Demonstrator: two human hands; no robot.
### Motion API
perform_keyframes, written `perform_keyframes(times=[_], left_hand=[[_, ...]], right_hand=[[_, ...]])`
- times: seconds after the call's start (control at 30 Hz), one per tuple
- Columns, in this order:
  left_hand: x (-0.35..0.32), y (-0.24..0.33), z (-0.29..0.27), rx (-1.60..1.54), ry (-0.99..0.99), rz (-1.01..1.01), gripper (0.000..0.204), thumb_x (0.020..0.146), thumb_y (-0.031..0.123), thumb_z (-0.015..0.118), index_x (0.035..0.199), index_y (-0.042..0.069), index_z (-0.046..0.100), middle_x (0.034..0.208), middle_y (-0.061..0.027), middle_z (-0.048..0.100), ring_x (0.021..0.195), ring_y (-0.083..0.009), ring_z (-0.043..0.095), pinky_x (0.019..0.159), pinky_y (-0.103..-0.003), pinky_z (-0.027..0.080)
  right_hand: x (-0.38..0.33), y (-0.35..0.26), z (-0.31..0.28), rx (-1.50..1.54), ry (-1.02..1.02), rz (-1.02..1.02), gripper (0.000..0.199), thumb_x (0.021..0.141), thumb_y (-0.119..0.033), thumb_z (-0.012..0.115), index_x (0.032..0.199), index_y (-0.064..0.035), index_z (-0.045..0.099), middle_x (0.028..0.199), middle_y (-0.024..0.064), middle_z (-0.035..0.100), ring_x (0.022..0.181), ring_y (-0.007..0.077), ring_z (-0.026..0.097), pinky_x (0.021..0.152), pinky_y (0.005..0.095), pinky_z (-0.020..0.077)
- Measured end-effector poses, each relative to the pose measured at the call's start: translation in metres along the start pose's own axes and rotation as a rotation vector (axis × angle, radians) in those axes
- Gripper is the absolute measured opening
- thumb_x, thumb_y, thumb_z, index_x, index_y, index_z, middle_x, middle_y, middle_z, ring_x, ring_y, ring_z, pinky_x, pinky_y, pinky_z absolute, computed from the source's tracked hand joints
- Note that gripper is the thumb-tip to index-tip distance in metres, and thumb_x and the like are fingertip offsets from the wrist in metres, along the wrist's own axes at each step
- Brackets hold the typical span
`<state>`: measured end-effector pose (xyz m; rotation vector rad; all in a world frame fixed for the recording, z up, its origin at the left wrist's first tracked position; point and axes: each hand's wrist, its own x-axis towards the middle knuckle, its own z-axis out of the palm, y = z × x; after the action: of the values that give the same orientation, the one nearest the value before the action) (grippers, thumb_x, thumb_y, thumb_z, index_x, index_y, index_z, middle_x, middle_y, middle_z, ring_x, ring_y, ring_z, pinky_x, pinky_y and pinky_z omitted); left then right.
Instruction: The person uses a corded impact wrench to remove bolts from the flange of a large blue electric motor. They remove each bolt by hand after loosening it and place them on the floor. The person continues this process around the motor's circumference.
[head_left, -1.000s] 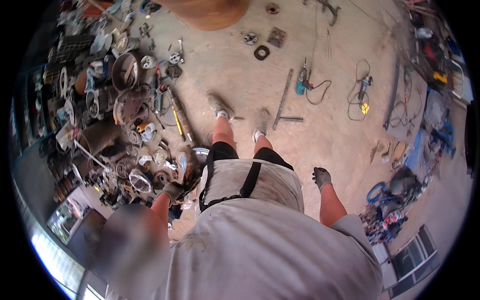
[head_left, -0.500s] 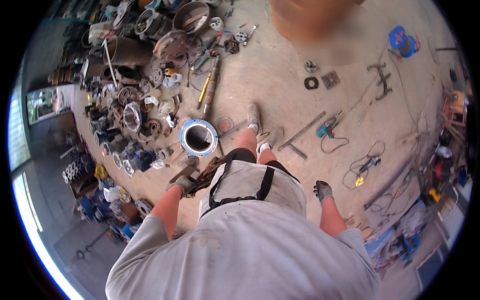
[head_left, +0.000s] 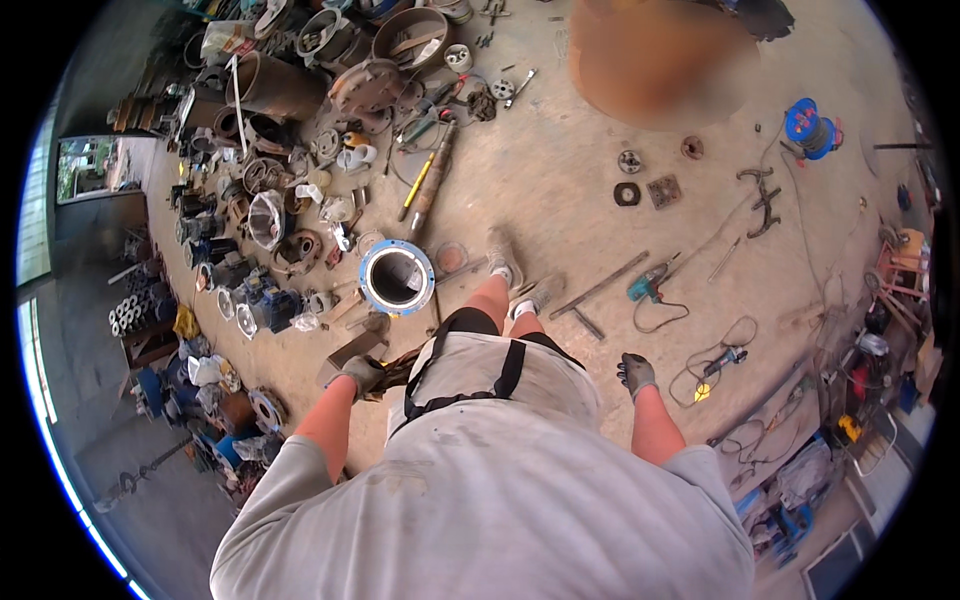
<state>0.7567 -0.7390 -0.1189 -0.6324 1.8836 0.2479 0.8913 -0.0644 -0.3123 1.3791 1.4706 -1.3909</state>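
My left hand [head_left: 364,374], in a grey work glove, is closed on a crumpled dark brown rag [head_left: 402,368] beside my left hip. Part of the rag is hidden by my shirt and shorts. Just beyond that hand, a brown block-like piece [head_left: 352,350] lies on the floor. My right hand [head_left: 637,373], in a grey glove with dark fingertips, hangs by my right side, its fingers slightly spread and nothing in them. On the floor ahead to the left stands a round cylinder with a blue flange [head_left: 424,257]. A teal power drill [head_left: 646,286] lies ahead of my right hand.
Metal parts, motors [head_left: 268,305] and pipes crowd the left side. A yellow-and-dark bar [head_left: 418,184] lies ahead. To the right are a T-shaped steel bar [head_left: 600,285], a corded grinder [head_left: 728,358] and a blue cable reel [head_left: 810,128]. A large rusty drum [head_left: 665,65] stands far ahead.
My feet have shifted in a small step. The view has turned slightly, so more of the rusty drum shows. The left hand still grips the rag, now lower and more hidden.
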Motion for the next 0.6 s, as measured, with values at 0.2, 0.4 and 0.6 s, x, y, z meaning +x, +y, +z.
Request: perform_keyframes(times=[0.2, 0.4, 0.6], left_hand=[[0.051, 0.016, -0.038, -0.241, 0.054, 0.133, 0.028, 0.085, 0.022, 0.084, 0.099, -0.001, 0.078, 0.089, -0.0116, 0.078, 0.076, -0.0217, 0.074, 0.069, -0.039, 0.062], [0.05, 0.177, -0.147, -0.341, 0.283, 0.427, 0.029, 0.092, 0.016, 0.07, 0.116, 0.001, 0.074, 0.103, -0.0137, 0.079, 0.091, -0.0256, 0.076, 0.082, -0.04, 0.061], [-0.055, 0.389, -0.232, -0.831, -0.365, 0.789, 0.013, 0.095, 0.012, 0.073, 0.105, 0.003, 0.074, 0.083, -0.0041, 0.07, 0.068, -0.0136, 0.065, 0.062, -0.03, 0.053]], right_hand=[[-0.013, 0.013, 0.021, 0.003, -0.042, -0.027, 0.03, 0.102, -0.037, 0.066, 0.112, -0.0101, 0.074, 0.084, 0.0015, 0.071, 0.066, 0.0153, 0.064, 0.057, 0.0333, 0.0478], [-0.055, -0.081, 0.063, -0.002, 0.275, -0.298, 0.115, 0.077, -0.053, 0.092, 0.16, 0.0056, 0.038, 0.147, 0.0275, 0.061, 0.135, 0.0366, 0.061, 0.109, 0.0421, 0.0517], [-0.16, -0.34, 0.126, 0.222, -0.016, -0.771, 0.117, 0.085, -0.039, 0.09, 0.171, -0.0099, 0.016, 0.17, 0.021, 0.031, 0.152, 0.0406, 0.041, 0.113, 0.0503, 0.0491]])
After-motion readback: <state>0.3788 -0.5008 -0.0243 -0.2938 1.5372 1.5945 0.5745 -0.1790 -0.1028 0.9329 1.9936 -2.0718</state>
